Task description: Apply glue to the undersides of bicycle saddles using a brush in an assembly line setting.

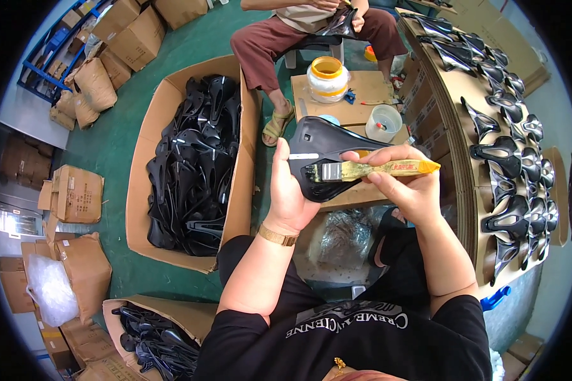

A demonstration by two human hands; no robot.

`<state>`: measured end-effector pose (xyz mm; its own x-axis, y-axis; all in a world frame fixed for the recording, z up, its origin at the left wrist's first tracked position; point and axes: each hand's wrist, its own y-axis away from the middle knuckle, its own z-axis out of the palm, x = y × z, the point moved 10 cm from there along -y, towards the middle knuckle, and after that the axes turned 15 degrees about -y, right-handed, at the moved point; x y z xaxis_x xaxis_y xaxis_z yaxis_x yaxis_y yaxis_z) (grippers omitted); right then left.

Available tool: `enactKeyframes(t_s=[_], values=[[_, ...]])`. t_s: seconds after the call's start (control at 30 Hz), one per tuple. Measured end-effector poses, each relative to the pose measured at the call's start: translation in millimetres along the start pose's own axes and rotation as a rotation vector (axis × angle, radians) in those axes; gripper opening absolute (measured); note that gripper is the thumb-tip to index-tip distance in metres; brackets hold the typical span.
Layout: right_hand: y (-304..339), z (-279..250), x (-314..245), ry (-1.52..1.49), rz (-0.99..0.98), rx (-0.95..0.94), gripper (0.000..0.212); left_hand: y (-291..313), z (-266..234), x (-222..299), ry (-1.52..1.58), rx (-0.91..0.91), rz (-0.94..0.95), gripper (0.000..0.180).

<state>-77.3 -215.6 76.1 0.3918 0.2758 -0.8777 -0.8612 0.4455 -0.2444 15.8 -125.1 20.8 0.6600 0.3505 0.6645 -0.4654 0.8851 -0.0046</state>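
Note:
My left hand [288, 192] is closed on the left edge of a black plastic bicycle saddle shell [329, 136], which is held up in front of me with its slot and a small square hole showing. Between the fingers and thumb of my right hand [416, 193] is a paintbrush [388, 168] with a yellowish, smeared wooden handle. Its dark bristles lie over the shell near my left palm; I cannot tell whether they touch it. Behind the shell stand a white jar [328, 86] with an orange rim and a translucent plastic cup [384, 126].
A large carton [141, 184] of black saddle shells stands left, another carton [117, 317] lower left. Saddle shells [502, 159] line a cardboard-topped stack [469, 136] on the right. Across from me a seated person [292, 38] holds a black shell. Boxes [76, 197] crowd the far left.

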Motion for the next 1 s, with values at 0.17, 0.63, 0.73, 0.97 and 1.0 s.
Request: enactKeyframes(t_s=[0.17, 0.63, 0.73, 0.97, 1.0], values=[[-1, 5, -2, 0.070, -0.044, -0.110, 0.018, -2, -20, -9, -0.033, 0.114, -0.045, 0.064], [0, -8, -44, 0.309, -0.287, -0.031, 0.019, 0, -2, -7, 0.098, 0.067, -0.120, 0.066], [2, -8, -44, 0.272, -0.343, -0.024, 0.021, -1, -4, -13, 0.023, -0.080, -0.089, 0.063], [5, -2, -49, 0.461, -0.470, -0.023, 0.022, 3, -6, -28, -0.052, -0.041, -0.192, 0.077], [5, -1, -48, 0.450, -0.467, -0.029, 0.022, 4, -5, -30, -0.028, -0.038, -0.208, 0.077]])
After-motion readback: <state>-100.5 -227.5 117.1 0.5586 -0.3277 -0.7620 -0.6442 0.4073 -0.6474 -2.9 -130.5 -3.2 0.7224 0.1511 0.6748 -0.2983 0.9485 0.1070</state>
